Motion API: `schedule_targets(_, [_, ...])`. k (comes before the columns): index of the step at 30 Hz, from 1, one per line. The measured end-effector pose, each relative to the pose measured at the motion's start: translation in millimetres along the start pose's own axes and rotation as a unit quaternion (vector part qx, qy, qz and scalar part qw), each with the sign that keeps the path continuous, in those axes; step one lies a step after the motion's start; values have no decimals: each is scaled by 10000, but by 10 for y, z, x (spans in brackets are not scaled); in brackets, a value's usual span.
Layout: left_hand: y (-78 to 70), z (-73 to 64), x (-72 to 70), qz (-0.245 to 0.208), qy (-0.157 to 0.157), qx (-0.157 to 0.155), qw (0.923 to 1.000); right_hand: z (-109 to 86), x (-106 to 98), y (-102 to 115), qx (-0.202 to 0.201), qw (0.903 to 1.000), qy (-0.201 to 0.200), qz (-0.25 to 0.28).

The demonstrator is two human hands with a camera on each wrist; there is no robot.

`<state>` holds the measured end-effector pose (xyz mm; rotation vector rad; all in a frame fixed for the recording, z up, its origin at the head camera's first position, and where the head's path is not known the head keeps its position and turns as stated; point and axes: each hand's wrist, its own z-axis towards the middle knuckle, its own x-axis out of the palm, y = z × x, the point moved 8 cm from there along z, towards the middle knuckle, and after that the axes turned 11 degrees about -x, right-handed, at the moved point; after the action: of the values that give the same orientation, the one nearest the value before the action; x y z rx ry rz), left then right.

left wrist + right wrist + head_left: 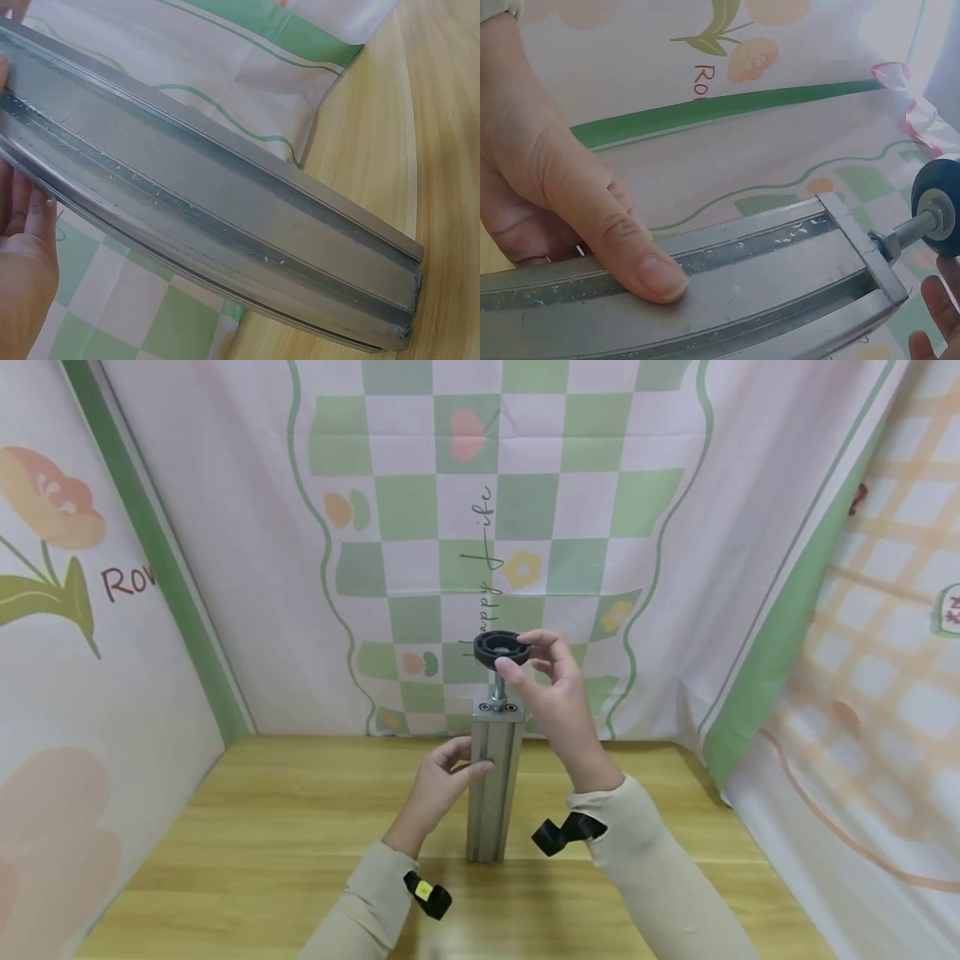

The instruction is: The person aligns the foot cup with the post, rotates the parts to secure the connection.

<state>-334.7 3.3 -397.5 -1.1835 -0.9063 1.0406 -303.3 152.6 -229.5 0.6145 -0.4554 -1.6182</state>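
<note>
An aluminium profile stands upright on the table, with an end plate bolted on top. From that plate rises the threaded stem of a levelling foot, whose round black pad is uppermost. My left hand grips the profile in its upper half, thumb on the near face and fingers round the far side. The right wrist view shows that thumb flat on the metal. At the pad's right rim, my right hand pinches it between thumb and fingers. A hex nut sits on the stem by the plate.
The wooden table spreads out around the profile. Behind it hangs a checked curtain, with more printed cloth at both sides. Black camera mounts sit on both wrists.
</note>
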Motion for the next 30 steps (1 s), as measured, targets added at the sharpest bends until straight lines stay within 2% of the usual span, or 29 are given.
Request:
schedule_targets(5, [-18,-6,0,15,4,-134,9999,-3,-2,67,-317,9989,-156,-295])
schedule_targets(9, [-154,-84,26,79,0,-154,9999,-6,5,98,-596,9980,-53,-187])
schedule_targets(12, [-238,-137,43,65,-30,-123,9999,11,24,79,-522,9983,229,103])
schedule_targets(16, [-231,-138,38,37,-38,-123,9999,65,70,50,-400,9954,656,575])
schedule_targets(21, [-218,-128,37,18,-35,-124,9999,126,153,54,-399,9809,1115,1546])
schedule_targets(25, [-213,-118,33,16,-37,-105,9999,148,205,20,-255,9684,1290,2121])
schedule_targets(30, [-207,-113,35,57,-24,-114,9999,153,230,-29,-182,9598,1248,2509])
